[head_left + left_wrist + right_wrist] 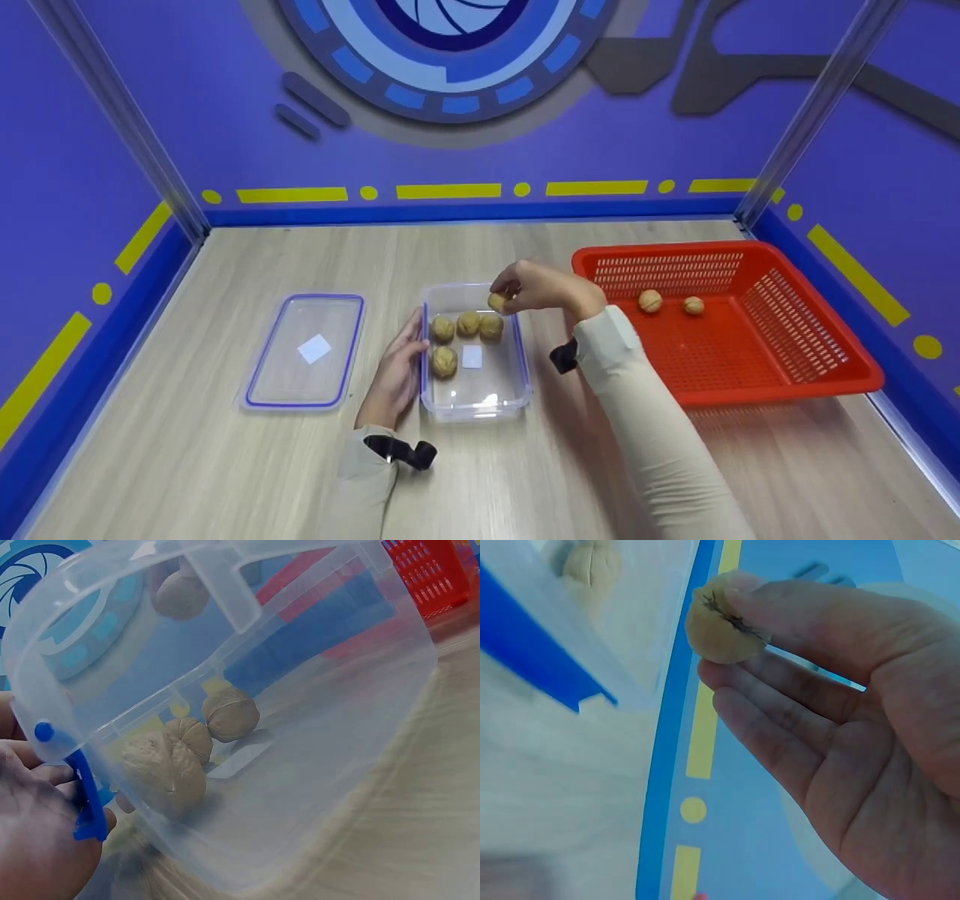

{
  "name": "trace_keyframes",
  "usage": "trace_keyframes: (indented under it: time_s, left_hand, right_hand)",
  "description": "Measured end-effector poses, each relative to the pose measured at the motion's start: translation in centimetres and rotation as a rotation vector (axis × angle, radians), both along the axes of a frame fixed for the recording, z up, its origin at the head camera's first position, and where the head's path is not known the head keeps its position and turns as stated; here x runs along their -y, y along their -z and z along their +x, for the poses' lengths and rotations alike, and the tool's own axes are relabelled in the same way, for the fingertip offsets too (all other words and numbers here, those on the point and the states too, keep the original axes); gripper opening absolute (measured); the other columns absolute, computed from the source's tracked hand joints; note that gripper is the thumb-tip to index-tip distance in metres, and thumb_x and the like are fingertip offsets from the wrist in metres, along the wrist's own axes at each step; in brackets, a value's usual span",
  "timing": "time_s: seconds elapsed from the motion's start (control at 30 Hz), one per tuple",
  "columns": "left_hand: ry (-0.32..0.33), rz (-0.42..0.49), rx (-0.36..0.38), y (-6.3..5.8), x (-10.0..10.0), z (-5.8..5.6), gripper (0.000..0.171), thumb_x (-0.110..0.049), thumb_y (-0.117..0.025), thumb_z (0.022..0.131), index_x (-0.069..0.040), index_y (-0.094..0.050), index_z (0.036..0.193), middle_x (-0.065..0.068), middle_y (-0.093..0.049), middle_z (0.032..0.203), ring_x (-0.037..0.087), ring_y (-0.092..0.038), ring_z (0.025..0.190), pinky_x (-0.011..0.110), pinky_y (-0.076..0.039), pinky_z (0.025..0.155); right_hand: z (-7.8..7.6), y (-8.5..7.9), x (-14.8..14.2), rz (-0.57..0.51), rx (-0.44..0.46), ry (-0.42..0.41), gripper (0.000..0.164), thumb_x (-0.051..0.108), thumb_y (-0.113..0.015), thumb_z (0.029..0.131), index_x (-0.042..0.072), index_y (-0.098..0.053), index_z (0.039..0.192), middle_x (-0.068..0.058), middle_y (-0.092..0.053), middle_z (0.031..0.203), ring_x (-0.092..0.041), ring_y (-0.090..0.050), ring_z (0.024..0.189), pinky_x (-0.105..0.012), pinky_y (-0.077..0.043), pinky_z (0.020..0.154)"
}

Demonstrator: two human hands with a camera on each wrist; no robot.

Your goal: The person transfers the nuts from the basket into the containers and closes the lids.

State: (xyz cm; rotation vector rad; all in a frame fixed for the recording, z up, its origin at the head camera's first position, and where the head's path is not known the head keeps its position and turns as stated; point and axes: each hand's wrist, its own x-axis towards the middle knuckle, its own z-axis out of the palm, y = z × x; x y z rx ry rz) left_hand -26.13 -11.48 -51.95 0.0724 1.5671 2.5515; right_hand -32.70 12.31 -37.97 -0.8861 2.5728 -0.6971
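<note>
My right hand pinches a walnut between thumb and fingertips, above the right back part of a clear plastic container. Several walnuts lie inside the container, toward its back and left, beside a white square label. Along the container's left wall rests my left hand, its thumb at the rim and its fingers on the outside. The left wrist view shows those fingers touching a blue latch flap; some fingertips are hidden behind it.
A red basket stands on the right with two walnuts in it. The container's clear lid, edged in blue, lies flat on the left. Printed blue panels enclose the wooden table at the back and sides.
</note>
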Motion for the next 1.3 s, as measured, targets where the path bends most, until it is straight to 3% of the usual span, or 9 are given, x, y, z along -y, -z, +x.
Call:
trace_keyframes:
  time_s: [0.33,0.47,0.63,0.87,1.0,1.1,1.3]
  left_hand:
    - [0.003,-0.008,-0.011,0.1,0.1,-0.1,0.067,0.007,-0.037,0.089,-0.001,-0.013,0.152,0.013,-0.001,0.162,0.026,0.004,0.150,0.037,0.003,0.123]
    - [0.004,-0.004,-0.006,-0.1,0.1,0.0,0.068,0.008,-0.037,0.089,-0.002,-0.013,0.152,0.012,-0.001,0.162,0.025,0.004,0.150,0.037,0.003,0.123]
    - [0.001,-0.010,-0.012,-0.2,0.1,0.0,0.068,0.008,-0.037,0.089,-0.002,-0.014,0.152,0.012,-0.002,0.162,0.025,0.003,0.150,0.037,0.003,0.123]
    - [0.002,0.002,-0.014,-0.3,0.1,0.1,0.067,0.008,-0.037,0.089,-0.001,-0.014,0.152,0.011,-0.002,0.162,0.024,0.004,0.150,0.036,0.004,0.123]
    - [0.013,-0.002,-0.016,-0.3,0.0,0.1,0.067,0.007,-0.037,0.090,-0.002,-0.014,0.152,0.010,-0.001,0.163,0.024,0.005,0.150,0.036,0.005,0.123]
    - [0.018,-0.001,-0.017,-0.3,0.0,0.0,0.067,0.006,-0.037,0.090,-0.003,-0.014,0.153,0.010,-0.001,0.163,0.024,0.005,0.150,0.036,0.005,0.123]
    - [0.023,0.005,-0.012,-0.2,0.1,0.1,0.067,0.007,-0.037,0.090,-0.003,-0.014,0.153,0.010,-0.001,0.162,0.024,0.004,0.150,0.036,0.004,0.123]
  right_hand:
    - [0.1,1.5,3.1,0.046,0.038,-0.048,0.037,0.000,-0.068,0.078,0.001,-0.069,0.114,-0.013,-0.072,0.107,-0.023,-0.066,0.096,-0.032,-0.057,0.086]
    - [0.2,2.1,3.9,0.080,0.075,-0.021,0.039,-0.002,-0.067,0.077,0.005,-0.070,0.115,-0.010,-0.072,0.107,-0.019,-0.065,0.093,-0.031,-0.058,0.084]
    - [0.2,2.7,4.6,0.109,0.096,0.003,0.039,-0.004,-0.065,0.075,0.009,-0.072,0.111,-0.008,-0.071,0.103,-0.016,-0.060,0.084,-0.025,-0.056,0.072]
    - [0.2,3.6,5.5,0.124,0.085,-0.035,0.034,-0.003,-0.065,0.076,0.008,-0.073,0.107,-0.009,-0.072,0.101,-0.011,-0.057,0.080,-0.017,-0.047,0.060]
    - [0.4,4.0,5.9,0.146,0.140,-0.029,0.035,-0.002,-0.068,0.078,0.009,-0.072,0.112,-0.008,-0.070,0.102,-0.010,-0.054,0.069,-0.017,-0.044,0.054]
    - [0.4,4.4,6.1,0.169,0.175,-0.017,0.040,-0.003,-0.068,0.078,0.009,-0.070,0.116,-0.008,-0.070,0.104,-0.010,-0.053,0.066,-0.018,-0.044,0.054]
    - [0.2,5.1,6.3,0.232,0.138,-0.047,0.042,-0.002,-0.069,0.077,0.010,-0.070,0.117,-0.006,-0.070,0.108,-0.011,-0.052,0.080,-0.019,-0.043,0.066]
